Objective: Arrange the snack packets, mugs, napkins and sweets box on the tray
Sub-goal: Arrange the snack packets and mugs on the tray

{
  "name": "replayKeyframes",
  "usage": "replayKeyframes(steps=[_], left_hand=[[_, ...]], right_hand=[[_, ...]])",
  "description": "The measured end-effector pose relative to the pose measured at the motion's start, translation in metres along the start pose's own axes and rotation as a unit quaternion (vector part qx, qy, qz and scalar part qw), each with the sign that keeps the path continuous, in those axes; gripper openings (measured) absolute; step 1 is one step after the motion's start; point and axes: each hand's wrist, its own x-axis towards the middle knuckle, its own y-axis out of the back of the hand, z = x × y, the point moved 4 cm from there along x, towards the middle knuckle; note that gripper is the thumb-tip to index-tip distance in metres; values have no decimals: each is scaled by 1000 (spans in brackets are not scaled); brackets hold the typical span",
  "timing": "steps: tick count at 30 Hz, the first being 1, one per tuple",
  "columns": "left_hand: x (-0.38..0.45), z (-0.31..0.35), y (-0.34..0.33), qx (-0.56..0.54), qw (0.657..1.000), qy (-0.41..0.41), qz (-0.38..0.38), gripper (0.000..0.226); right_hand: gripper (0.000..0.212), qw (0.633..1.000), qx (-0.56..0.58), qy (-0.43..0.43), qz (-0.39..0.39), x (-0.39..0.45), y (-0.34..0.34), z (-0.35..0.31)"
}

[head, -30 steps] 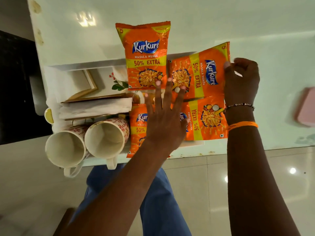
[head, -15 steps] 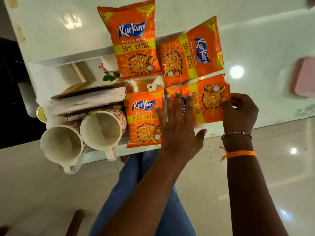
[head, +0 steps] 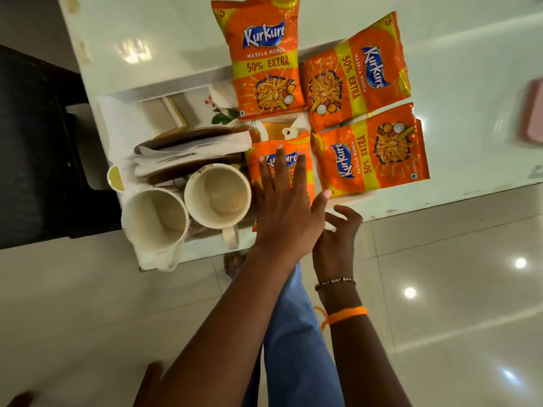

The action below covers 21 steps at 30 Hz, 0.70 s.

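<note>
Several orange Kurkure snack packets lie on the white tray: one at the back, one at the back right, one at the front right, and one at the front middle. My left hand lies flat and spread on the front middle packet. My right hand hovers off the table's front edge, fingers loosely apart, holding nothing. Two white mugs stand at the tray's front left. Folded white napkins lie behind them on a brown holder.
A pink box sits on the white table at the far right. A small yellow-rimmed item sits at the tray's left edge. Glossy floor tiles lie below, and a dark piece of furniture stands at the left.
My right hand has let go of the front right packet and pulled back off the table edge. My left hand has shifted left from that packet onto the front middle one.
</note>
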Motion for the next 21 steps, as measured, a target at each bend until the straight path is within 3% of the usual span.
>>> replayKeyframes(steps=[3, 8, 12, 15, 17, 21], left_hand=[[0, -1, -3, 6, 1000, -2, -26, 68], [-14, 5, -8, -41, 998, -22, -52, 70], [-27, 5, -2, -66, 993, -44, -83, 69], [-48, 0, 23, -103, 992, -71, -9, 64], [-70, -9, 44, -118, 988, -77, 66, 56], [-112, -41, 80, -144, 960, -28, 238, 44]], right_hand=[[27, 999, 0, -9, 40, 7, 3, 1], [12, 996, -45, 54, 60, 6, 25, -1], [27, 997, -52, 27, 40, 4, 31, 4], [33, 972, -154, 148, 99, -9, 34, -13], [27, 954, -160, 231, 107, -22, 28, -31], [22, 923, -198, 330, -4, -38, -18, -61]])
